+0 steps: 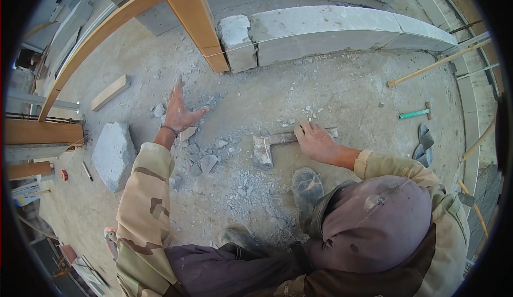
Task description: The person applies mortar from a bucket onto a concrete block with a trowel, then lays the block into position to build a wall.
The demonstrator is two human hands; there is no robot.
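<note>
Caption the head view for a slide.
Person's left hand spread over stone rubble, right hand grasping a hammer on the dusty floor.

Right hand [316, 141] gripping hammer [262, 151], left hand [177, 113] spread

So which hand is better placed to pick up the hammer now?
Right. The right hand lies on the handle of the hammer, fingers across it, though a firm grip cannot be told. The left hand is spread open over the stone chips, apart from the hammer.
</note>
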